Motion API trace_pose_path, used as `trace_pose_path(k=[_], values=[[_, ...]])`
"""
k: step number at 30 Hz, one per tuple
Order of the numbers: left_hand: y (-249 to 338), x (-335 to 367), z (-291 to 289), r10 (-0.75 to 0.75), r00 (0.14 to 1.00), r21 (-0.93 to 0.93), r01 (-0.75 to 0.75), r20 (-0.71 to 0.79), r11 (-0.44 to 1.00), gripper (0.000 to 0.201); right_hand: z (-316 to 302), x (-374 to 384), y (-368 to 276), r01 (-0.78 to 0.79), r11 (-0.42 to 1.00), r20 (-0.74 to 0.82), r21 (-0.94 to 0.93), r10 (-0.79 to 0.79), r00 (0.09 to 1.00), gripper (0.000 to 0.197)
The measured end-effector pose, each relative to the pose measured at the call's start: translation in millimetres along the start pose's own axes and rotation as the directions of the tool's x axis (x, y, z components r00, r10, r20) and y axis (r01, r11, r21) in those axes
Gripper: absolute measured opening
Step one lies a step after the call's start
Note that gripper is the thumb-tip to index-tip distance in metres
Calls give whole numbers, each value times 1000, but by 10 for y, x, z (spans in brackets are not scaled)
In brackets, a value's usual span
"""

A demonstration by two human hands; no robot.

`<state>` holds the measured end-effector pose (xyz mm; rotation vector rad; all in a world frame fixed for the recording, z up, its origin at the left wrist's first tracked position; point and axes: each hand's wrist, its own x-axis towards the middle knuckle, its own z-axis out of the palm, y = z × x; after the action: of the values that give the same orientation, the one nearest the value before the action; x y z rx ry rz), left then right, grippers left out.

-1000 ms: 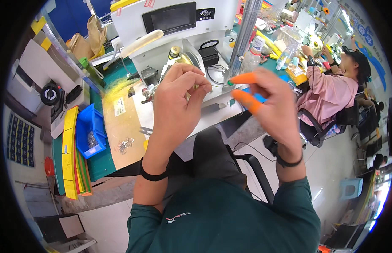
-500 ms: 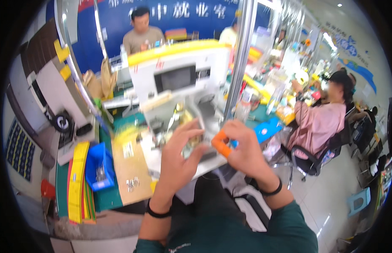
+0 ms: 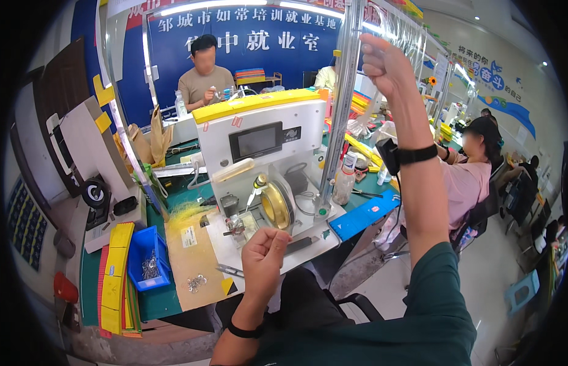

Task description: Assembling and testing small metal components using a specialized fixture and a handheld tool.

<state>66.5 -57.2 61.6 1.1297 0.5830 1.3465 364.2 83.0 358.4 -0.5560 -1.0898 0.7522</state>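
My left hand [image 3: 264,259] is closed, thumb pressed against the curled fingers, just in front of a white bench machine [image 3: 213,143]. What it pinches, if anything, cannot be made out. High on the right, past the clear upright post, my right hand [image 3: 386,66] is raised with its fingers curled together; anything inside is too small or hidden. The machine carries a dark screen [image 3: 257,141], a brass-coloured wheel [image 3: 274,206] and a small metal clamp-like part [image 3: 235,224]. The left hand is nearest to the machine's front base, below the wheel.
Left of the machine lie a tan board [image 3: 192,262] with small metal pieces, a blue bin [image 3: 148,259] of metal parts and yellow strips [image 3: 116,271]. A blue flat tray [image 3: 363,216] and a clear bottle [image 3: 345,183] stand right. People sit behind and at right.
My hands, close together before, have moved far apart. The right rose up and right; the left closed and dropped slightly. The orange band at my right fingers no longer shows.
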Motion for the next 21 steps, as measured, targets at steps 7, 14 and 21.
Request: trace_pose_path(k=[7,14,21], values=[[-21,-56,-96,98,991,94,-90,-86,991,22,24,197,89,-7,994,-57,-107,1,998,13],[-4,-82,-260,140,972,91,-125,-189,988,20,-153,32,176,-107,994,-31,-19,106,994,16],[33,-206,-458,152,951,186,-103,-271,977,16,-847,-1058,907,-485,566,421,667,251,872,14]])
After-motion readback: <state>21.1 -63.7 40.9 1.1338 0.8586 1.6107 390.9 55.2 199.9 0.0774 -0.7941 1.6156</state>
